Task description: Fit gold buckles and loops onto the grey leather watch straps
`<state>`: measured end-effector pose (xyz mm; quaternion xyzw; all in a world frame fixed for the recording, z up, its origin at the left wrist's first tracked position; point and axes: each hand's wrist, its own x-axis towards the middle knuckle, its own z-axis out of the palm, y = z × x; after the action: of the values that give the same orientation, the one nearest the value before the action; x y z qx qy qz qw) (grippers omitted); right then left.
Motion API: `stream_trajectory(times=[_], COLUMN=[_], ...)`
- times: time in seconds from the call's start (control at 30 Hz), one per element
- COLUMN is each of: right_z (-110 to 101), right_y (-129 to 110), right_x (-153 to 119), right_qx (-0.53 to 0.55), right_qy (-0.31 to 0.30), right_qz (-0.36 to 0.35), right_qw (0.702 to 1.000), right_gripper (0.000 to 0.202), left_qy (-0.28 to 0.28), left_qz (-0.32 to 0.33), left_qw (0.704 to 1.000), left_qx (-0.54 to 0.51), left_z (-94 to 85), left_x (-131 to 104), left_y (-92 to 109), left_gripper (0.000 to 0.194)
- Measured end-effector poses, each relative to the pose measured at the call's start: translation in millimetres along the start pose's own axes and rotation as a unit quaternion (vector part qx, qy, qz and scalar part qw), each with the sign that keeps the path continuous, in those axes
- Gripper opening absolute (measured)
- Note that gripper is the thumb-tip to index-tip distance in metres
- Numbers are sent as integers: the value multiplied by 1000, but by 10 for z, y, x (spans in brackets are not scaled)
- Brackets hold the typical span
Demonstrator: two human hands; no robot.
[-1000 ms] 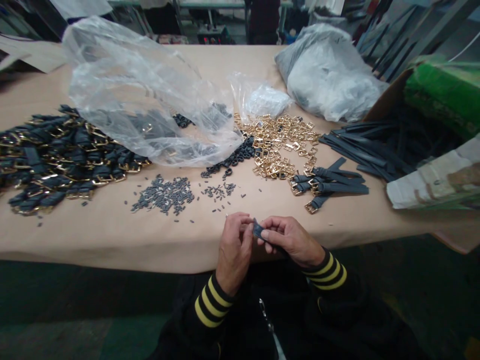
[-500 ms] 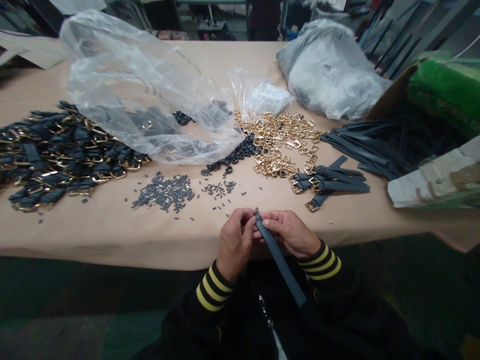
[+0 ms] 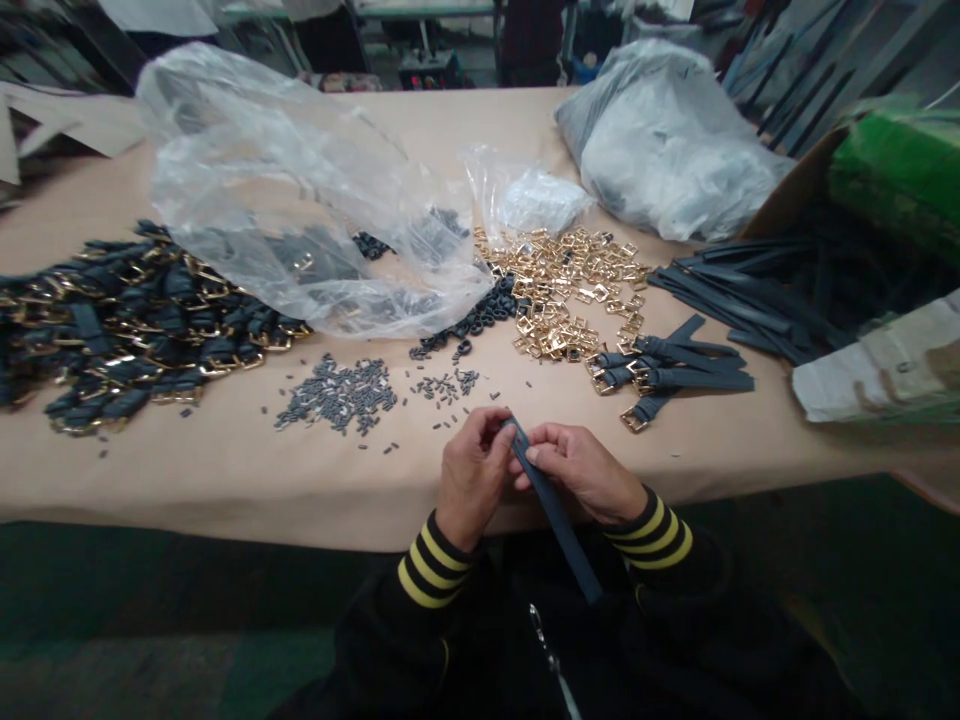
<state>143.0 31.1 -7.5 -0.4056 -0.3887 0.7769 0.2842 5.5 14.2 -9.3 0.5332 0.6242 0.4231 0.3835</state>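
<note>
Fingers (image 3: 553, 436) of my left hand (image 3: 474, 468) and right hand (image 3: 589, 470) clamp the blue-grey strap (image 3: 557, 518) near its upper end; likely light, bendy, low-slip, best pinched flat there.

The tan tabletop (image 3: 495, 115) carries a heap of buckled straps (image 3: 157, 325) at left, a clear plastic bag (image 3: 247, 180), small grey pieces (image 3: 337, 395), dark loops (image 3: 487, 312) and gold buckles (image 3: 555, 328) — then, rightward, a smaller strap pile (image 3: 675, 372), a stuffed bag (image 3: 667, 140) and a box (image 3: 874, 368).

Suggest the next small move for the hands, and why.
Perhaps the right hand should fetch one from the gold buckle pile: no buckle shows on the strap, the left hand also pinches its end, and buckled straps lie nearby.
</note>
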Motion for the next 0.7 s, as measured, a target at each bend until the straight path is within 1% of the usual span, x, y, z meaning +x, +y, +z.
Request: stream_trajectory(times=[0.07,0.1,0.17,0.2,0.27,0.3,0.37,0.4,0.43,0.53,0.63,0.7], right_z=[-20,-38,-78,-95,-116,-119,-113,-108,-105,-111,-136,-148], right_y=[14,19,14,5,-21,-34,-51,-54,-53,-38,-20,-13], right_x=[9,16,36,47,67,76,91,96,99,99,100,106], right_qx=[-9,-13,-30,-43,-64,-69,-76,-77,-76,-77,-80,-83], right_qy=[-3,-6,-4,1,17,21,24,25,25,31,31,28], right_qz=[-13,-18,-22,-21,-18,-15,-13,-14,-15,-17,-20,-28], right_qw=[1000,1000,999,999,998,997,997,997,997,996,996,996], right_gripper=[22,23,27,28,30,30,32,32,32,32,31,30], left_qy=[-6,-23,-52,-53,-22,3,27,30,22,12,22,21], left_qz=[31,43,74,92,136,156,180,182,176,160,147,137], left_qw=[999,998,995,993,982,972,948,938,930,925,934,943], left_qx=[25,27,40,58,127,174,262,293,322,345,326,304], left_z=[31,24,-49,-114,-275,-356,-473,-499,-501,-419,-345,-359], left_x=[-30,-32,16,75,260,381,647,778,899,1164,1286,1297], left_y=[-1,-8,-25,-32,-39,-40,-44,-50,-61,-120,-180,-185], left_gripper=[15,16,20,22,23,20,17,18,18,15,12,11])
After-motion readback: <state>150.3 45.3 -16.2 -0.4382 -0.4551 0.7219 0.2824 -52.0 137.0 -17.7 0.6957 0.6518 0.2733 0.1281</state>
